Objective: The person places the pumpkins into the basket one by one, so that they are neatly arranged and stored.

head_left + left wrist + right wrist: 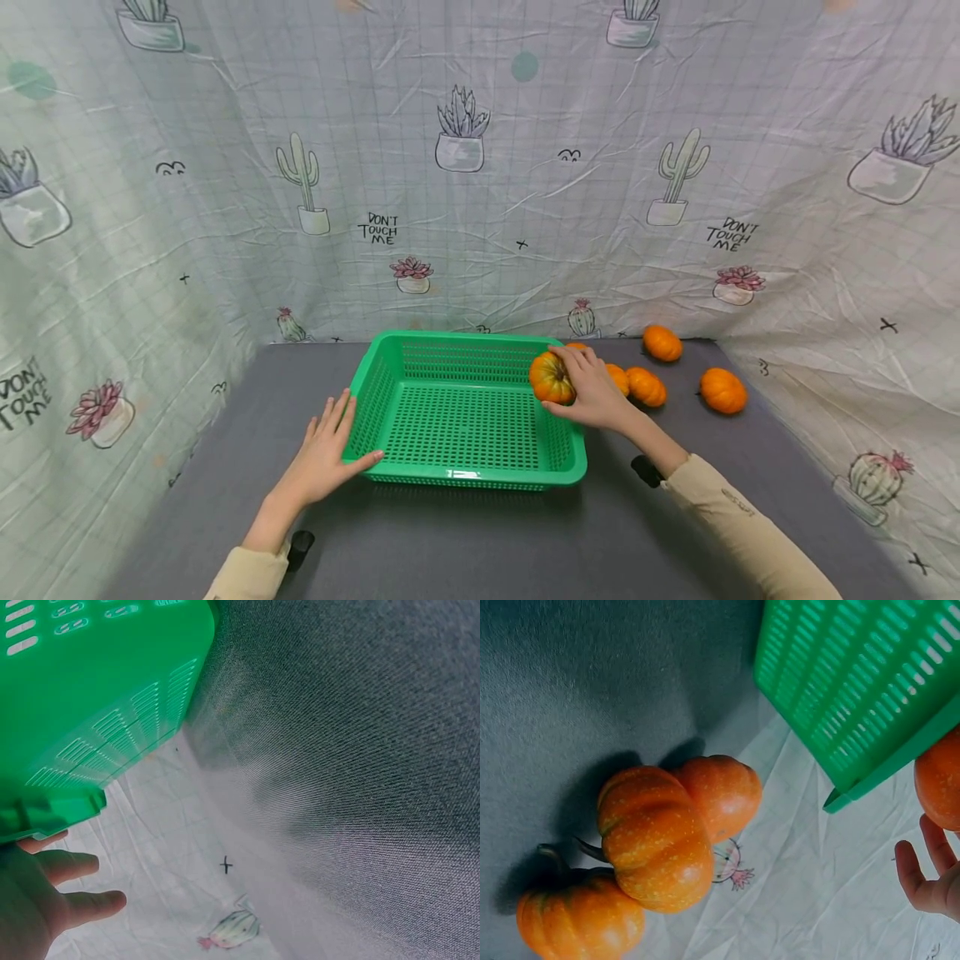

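Apparently, the right hand (591,392) grips a pumpkin (548,379).

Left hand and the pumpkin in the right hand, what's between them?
The green basket: in the head view, its bare, slotted floor stretches between the left hand and the held pumpkin.

Makeshift booth of cactus-print cloth (525,196)

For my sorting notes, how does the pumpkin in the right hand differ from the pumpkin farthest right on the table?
The held pumpkin shows greenish streaks; the farthest-right pumpkin looks plain orange. The held pumpkin is gripped by the right hand at the right end of the basket; the other pumpkin lies untouched on the table. Both are rounded and mainly orange.
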`<state>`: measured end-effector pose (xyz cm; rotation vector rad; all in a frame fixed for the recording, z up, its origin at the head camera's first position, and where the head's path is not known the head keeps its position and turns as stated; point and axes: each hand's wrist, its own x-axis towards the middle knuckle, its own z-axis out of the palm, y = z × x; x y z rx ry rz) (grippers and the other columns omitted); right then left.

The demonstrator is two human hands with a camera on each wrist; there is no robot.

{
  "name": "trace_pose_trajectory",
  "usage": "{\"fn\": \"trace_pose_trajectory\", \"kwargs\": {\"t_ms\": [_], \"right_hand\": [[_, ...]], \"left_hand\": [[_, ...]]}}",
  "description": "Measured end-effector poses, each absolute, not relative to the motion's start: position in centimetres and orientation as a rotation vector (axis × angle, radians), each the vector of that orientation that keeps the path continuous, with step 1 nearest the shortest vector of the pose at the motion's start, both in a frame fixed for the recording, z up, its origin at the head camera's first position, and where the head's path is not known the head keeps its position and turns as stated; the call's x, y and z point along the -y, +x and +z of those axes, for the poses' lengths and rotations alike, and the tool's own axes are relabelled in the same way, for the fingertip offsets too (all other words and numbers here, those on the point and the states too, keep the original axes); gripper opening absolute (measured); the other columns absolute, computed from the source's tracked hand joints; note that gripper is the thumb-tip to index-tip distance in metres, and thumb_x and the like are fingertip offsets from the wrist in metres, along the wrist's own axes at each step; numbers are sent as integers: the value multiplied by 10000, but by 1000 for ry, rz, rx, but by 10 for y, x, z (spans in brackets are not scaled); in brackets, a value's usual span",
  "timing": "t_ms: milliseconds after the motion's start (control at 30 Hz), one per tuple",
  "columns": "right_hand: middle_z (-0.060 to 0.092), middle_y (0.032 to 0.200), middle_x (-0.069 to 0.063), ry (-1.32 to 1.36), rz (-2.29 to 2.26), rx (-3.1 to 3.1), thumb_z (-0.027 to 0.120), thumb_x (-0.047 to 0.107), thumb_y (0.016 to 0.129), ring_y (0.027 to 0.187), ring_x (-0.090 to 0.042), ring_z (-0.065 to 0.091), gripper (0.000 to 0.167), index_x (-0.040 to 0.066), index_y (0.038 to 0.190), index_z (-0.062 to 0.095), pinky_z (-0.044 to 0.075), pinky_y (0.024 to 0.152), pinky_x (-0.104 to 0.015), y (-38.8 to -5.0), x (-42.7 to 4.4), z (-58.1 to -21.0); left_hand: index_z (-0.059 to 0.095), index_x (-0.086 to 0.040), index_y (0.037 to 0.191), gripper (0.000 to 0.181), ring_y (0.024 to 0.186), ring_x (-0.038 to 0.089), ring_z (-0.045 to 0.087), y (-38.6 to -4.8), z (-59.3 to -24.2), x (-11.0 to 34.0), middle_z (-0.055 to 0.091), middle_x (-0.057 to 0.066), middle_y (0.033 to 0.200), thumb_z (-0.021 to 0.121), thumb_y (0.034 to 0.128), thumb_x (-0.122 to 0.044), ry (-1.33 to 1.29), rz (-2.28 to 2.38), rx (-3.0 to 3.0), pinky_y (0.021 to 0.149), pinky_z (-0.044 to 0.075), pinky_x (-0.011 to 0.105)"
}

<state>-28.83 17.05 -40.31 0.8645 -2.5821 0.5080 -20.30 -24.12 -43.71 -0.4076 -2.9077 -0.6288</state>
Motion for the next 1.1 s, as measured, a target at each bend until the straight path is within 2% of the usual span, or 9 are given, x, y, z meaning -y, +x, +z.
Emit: {"fn": "trace_pose_trajectory", "kwargs": {"t_ms": [300, 567, 800, 1100], "right_hand": [[452, 1276, -96, 853, 446, 2641, 663, 498, 715, 1072, -283, 373, 798, 98, 1341, 372, 326, 865, -500, -305, -158, -404], [444, 1221, -104, 864, 364, 2679, 670, 517, 702, 1037, -275, 364, 784, 79, 1296, 404, 340, 800, -463, -318, -148, -408], [442, 1161, -104, 915, 251, 2685, 662, 548, 691, 1037, -283, 377, 751, 122, 1261, 422, 341, 784, -456, -329, -144, -409], [452, 1234, -91, 1010, 79, 2748, 632, 557, 713, 1042, -274, 391, 762, 114, 1293, 413, 347, 821, -489, -341, -141, -414]], "left_hand": [[90, -37, 1441, 961, 1370, 393, 10, -203, -438, 241, 17, 140, 1511, 565, 782, -552, -411, -628, 2903, 1018, 89, 635], [91, -36, 1441, 959, 1371, 392, 18, -202, -437, 241, 15, 134, 1512, 565, 783, -549, -413, -636, 2904, 1015, 95, 638], [90, -38, 1441, 959, 1372, 387, 19, -202, -438, 242, 7, 121, 1514, 569, 783, -545, -409, -639, 2900, 1014, 96, 639], [94, -36, 1440, 955, 1372, 387, 20, -203, -441, 242, 2, 111, 1516, 572, 784, -538, -415, -647, 2892, 1011, 95, 644]]}}
